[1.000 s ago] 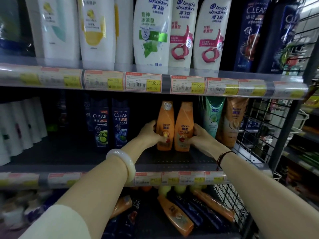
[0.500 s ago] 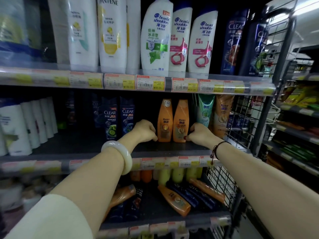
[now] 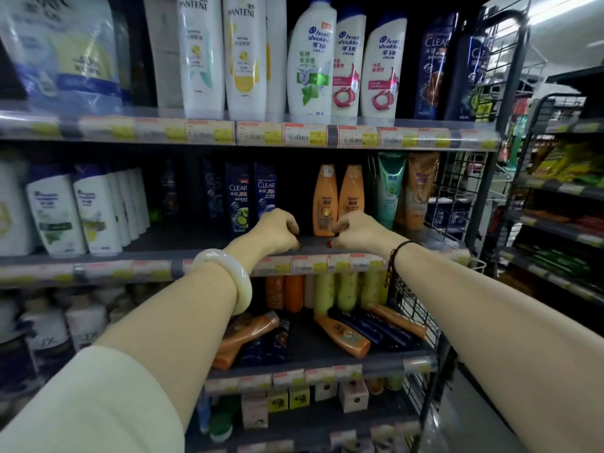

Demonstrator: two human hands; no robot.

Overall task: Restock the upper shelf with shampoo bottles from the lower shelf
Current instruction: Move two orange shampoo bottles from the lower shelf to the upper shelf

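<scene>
Two orange shampoo bottles stand upright side by side on the middle shelf. My left hand and my right hand are both curled shut, empty, at the shelf's front edge just in front of and below the two bottles. On the lower shelf, several orange bottles lie flat, one at the right and one at the left, among dark blue bottles. Upright orange and green bottles stand at the back of that shelf.
Dark Clear bottles stand left of the orange pair, a green tube and a brown tube to the right. White Head & Shoulders bottles fill the top shelf. A wire side panel bounds the shelf at the right.
Both hands have let go of the two orange bottles and drawn back to the shelf edge, fingers curled. The view has pulled back and shows more of the lower shelves.
</scene>
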